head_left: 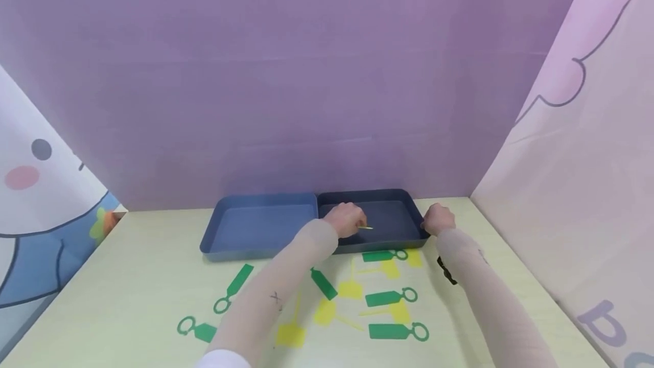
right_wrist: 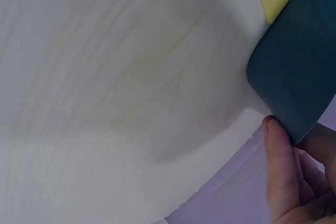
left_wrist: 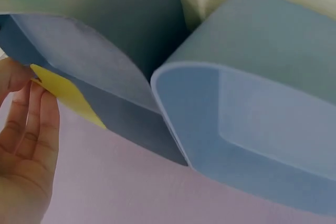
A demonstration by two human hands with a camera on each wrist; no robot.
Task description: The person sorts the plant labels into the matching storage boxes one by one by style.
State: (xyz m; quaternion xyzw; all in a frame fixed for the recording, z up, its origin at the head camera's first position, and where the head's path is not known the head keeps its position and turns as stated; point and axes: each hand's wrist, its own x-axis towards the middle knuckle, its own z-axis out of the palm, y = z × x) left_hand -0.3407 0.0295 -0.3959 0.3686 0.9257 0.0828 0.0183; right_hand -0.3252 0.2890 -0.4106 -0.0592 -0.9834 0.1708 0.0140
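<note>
My left hand (head_left: 346,220) is over the dark tray (head_left: 390,216) and pinches a flat yellow tag (left_wrist: 71,95) between thumb and fingers. In the left wrist view that tag overlaps the dark tray's inside wall. At the tray's right end, my right hand (head_left: 438,218) grips the rim; the right wrist view shows thumb and fingers (right_wrist: 283,166) on either side of the wall. On the table in front lie several yellow tags (head_left: 290,334) with thin tails and several green tags (head_left: 390,331) with ring ends. My left forearm hides part of this spread.
Beside the dark tray, nearly edge to edge, stands a blue tray (head_left: 263,229). Both sit on a pale wooden table (head_left: 133,277) close to a purple backdrop (head_left: 306,84). Printed cloth panels (head_left: 587,186) flank the table. A black strap (head_left: 447,270) shows under my right forearm.
</note>
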